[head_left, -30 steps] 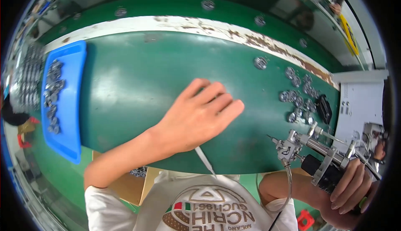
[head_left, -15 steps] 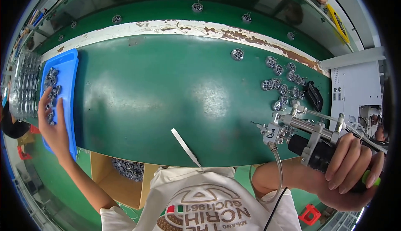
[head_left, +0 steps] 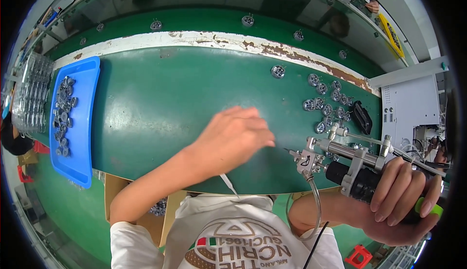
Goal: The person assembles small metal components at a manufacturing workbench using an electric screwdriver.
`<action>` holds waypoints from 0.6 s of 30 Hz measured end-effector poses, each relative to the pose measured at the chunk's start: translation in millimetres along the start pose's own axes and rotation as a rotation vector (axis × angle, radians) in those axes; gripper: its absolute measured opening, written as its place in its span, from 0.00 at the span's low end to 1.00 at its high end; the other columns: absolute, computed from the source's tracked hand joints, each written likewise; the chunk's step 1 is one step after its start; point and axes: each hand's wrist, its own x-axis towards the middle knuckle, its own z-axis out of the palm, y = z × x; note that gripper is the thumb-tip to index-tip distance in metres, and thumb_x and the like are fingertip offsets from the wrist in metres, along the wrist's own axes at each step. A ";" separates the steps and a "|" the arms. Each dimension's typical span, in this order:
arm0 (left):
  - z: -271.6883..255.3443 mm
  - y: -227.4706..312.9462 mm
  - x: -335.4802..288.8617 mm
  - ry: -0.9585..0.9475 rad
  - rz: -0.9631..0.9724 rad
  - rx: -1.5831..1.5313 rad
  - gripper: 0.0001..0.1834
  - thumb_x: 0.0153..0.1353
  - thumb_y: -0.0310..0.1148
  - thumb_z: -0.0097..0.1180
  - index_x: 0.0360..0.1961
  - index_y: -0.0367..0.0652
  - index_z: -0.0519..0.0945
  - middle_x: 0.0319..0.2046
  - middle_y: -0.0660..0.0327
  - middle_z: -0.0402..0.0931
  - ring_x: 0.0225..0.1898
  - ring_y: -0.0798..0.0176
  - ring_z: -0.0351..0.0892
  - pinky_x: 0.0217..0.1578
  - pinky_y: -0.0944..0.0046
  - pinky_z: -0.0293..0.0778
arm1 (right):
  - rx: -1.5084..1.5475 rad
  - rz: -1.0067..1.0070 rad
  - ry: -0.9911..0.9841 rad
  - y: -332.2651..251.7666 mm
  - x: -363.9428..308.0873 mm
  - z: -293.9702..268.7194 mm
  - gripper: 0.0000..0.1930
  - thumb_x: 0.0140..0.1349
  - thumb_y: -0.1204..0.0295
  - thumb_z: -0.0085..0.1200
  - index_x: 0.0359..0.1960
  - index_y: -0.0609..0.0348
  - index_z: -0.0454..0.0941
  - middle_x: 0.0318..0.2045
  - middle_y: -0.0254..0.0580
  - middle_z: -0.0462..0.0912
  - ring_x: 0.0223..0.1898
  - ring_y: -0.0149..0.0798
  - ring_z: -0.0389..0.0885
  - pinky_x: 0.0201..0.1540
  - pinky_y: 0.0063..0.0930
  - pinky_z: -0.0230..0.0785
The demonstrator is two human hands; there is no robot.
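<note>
My right hand [head_left: 404, 196] is wrapped round the black body of a dispensing gun [head_left: 357, 176], a metal valve with a thin needle tip and a clear hose. The needle points left. Just left of that tip, my left hand [head_left: 238, 135] hangs over the green table, back of the hand up, fingers curled together. What it pinches, if anything, is hidden under the fingers. A white stick-like tool [head_left: 228, 185] lies near the front edge, partly covered by my left forearm. On the left stands a blue tray [head_left: 86, 123] holding several small grey round parts [head_left: 63, 115].
Several round metal-rimmed assemblies [head_left: 319, 103] stand at the right, beside a black holder [head_left: 361, 117] and a white machine [head_left: 411, 101]. Stacked clear trays [head_left: 31, 93] rise at the far left. Behind a chipped white rail [head_left: 204, 39], a green conveyor [head_left: 204, 23] carries more assemblies.
My left hand has left the blue tray and swung right to the needle, its fingers now curled. The gun has shifted slightly left. Assemblies on the conveyor have moved right.
</note>
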 end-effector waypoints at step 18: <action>11.7 -80.4 89.9 0.042 0.057 0.324 0.12 0.57 0.32 0.70 0.43 0.47 0.89 0.44 0.65 0.84 0.49 0.56 0.79 0.50 0.56 0.76 | 0.176 0.020 -0.256 13.6 17.4 -2.3 0.16 0.73 0.56 0.49 0.30 0.48 0.65 0.07 0.23 0.65 0.04 0.19 0.61 0.07 0.11 0.55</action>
